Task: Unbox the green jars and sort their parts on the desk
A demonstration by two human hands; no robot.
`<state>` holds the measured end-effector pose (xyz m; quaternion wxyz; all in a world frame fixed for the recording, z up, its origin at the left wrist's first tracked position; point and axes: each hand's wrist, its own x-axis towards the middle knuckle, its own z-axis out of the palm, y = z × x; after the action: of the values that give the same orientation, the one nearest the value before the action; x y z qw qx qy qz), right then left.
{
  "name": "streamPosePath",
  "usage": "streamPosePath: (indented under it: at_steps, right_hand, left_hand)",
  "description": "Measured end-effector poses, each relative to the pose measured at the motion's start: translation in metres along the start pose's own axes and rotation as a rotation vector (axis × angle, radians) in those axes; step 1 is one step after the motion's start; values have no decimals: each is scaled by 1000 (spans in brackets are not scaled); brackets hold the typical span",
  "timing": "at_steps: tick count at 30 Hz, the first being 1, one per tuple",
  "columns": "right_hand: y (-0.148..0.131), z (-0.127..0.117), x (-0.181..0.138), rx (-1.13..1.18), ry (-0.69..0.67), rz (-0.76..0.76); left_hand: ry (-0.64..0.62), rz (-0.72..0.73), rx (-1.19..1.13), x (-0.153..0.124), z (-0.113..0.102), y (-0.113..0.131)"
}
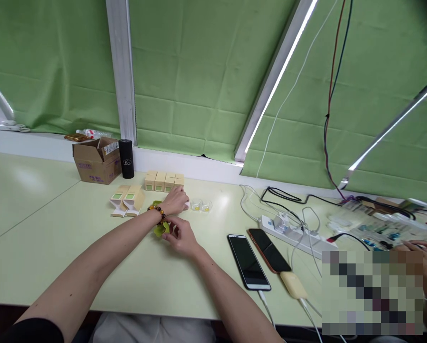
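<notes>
My left hand [175,200] reaches across the pale green table [38,224] and rests by a row of small beige boxes [164,181], fingers curled over something white I cannot make out. A beaded bracelet [157,210] sits on that wrist. My right hand [181,236] lies just nearer me, fingers pinched on a small green leaf-like piece [160,229]. Two open beige boxes [126,199] lie to the left of my hands. Two small clear cups [201,205] with yellow bits stand to the right of my left hand.
A cardboard carton [96,162] and a black cylinder [125,158] stand at the back left. Two phones [259,256] lie on charging cables beside a white power strip [294,233]. Another person's hand [425,259] is at the far right, near packets and wires.
</notes>
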<state>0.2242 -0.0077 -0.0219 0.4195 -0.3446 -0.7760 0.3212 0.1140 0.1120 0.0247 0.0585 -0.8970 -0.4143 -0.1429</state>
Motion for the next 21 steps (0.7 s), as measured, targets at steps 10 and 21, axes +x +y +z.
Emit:
streamPosePath:
  at_steps: [10, 21]
  right_hand:
    - [1, -1, 0, -8, -2, 6]
    - [3, -2, 1, 16, 11, 29]
  left_hand:
    - [-1, -34, -10, 2, 6, -4]
    - [96, -166, -160, -12, -44, -29]
